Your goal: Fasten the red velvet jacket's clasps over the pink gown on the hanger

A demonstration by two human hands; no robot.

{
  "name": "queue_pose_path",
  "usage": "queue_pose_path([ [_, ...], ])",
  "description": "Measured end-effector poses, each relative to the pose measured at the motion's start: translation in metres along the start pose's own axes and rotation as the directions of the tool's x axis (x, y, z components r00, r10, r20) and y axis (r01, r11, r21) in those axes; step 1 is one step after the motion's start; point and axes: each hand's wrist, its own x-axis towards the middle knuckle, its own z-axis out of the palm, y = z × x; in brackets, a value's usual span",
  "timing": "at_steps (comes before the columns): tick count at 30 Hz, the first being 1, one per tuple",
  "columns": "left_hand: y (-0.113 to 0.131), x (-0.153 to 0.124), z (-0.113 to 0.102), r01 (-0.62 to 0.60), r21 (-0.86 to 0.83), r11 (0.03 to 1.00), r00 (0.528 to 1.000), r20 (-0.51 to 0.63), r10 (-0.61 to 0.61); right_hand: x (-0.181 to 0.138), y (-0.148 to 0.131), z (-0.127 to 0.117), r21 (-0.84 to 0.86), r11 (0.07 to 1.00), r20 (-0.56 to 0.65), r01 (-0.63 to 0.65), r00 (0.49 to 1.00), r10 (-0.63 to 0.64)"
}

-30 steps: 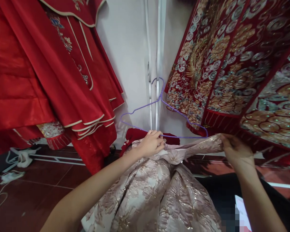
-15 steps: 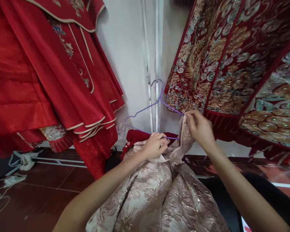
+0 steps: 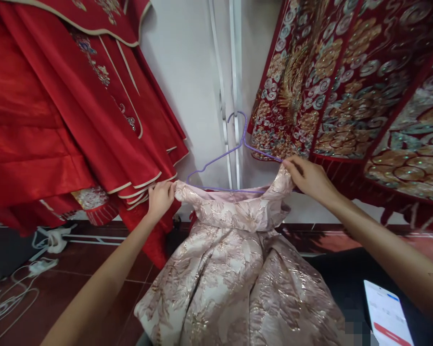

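A pale pink brocade garment (image 3: 238,269) with a gold floral pattern hangs from a thin purple wire hanger (image 3: 223,158) in front of me. My left hand (image 3: 161,198) pinches the garment's top edge at the hanger's left end. At the hanger's right shoulder, my right hand (image 3: 308,176) grips the fabric where it wraps the wire. The top edge is stretched between both hands. The hanger's hook (image 3: 238,120) stands free in front of the white wall.
Red satin robes (image 3: 75,115) with cream trim hang at the left. A heavily embroidered red and gold garment (image 3: 350,91) hangs at the right. White cables (image 3: 25,278) lie on the dark red floor tiles. A phone (image 3: 388,315) lies at lower right.
My left hand moved left from the hanger's middle to its left end, pulling the fabric along. My right hand drew the garment over the right shoulder. The top edge is now spread wide.
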Motion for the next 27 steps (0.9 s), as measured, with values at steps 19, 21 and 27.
queue_pose_path([
  [19, 0.044, 0.026, -0.022, -0.098, -0.309, 0.946, 0.980, -0.193, 0.039, 0.005, 0.018, 0.006, 0.167, 0.986, 0.113, -0.017, 0.994, -0.002],
  [21, 0.057, 0.029, -0.026, -0.116, -0.369, 0.922, 0.981, -0.187, 0.049, 0.006, 0.019, 0.004, 0.187, 0.982, 0.112, 0.018, 0.993, -0.040],
  [27, 0.079, 0.036, -0.033, -0.187, -0.405, 0.895, 0.979, -0.147, 0.138, 0.008, 0.013, -0.002, 0.223, 0.975, 0.148, 0.017, 0.988, -0.051],
])
